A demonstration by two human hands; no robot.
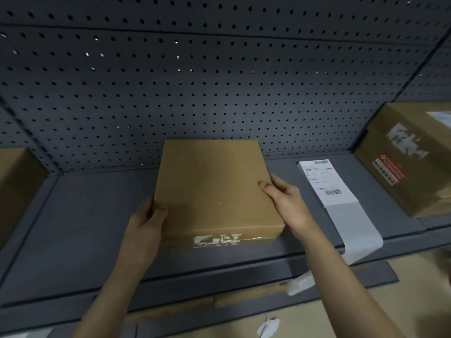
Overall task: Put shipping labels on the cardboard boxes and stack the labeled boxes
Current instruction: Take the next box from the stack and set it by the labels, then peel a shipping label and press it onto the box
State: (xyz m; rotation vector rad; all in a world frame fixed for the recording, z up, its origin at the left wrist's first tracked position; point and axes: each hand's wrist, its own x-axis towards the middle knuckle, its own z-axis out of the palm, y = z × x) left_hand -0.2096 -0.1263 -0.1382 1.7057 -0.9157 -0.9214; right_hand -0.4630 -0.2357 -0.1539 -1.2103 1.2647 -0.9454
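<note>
Head view: we hold the box [214,189] on the shelf [85,215], left hand [146,220] and right hand [285,198] clasping its sides. The label strip [325,182] lies at three o'clock, nearer our right hand, running twelve to five.

At the centre of the frame a plain brown cardboard box [214,189] sits on a dark grey metal shelf [80,230], gripped at its near corners by the left hand [146,220] and right hand [283,198]. Right of it lies a white shipping label strip [327,184], its tail overhanging the shelf edge. A larger brown box [410,157] with torn label remains stands at far right, a grey pegboard [195,81] behind.
</note>
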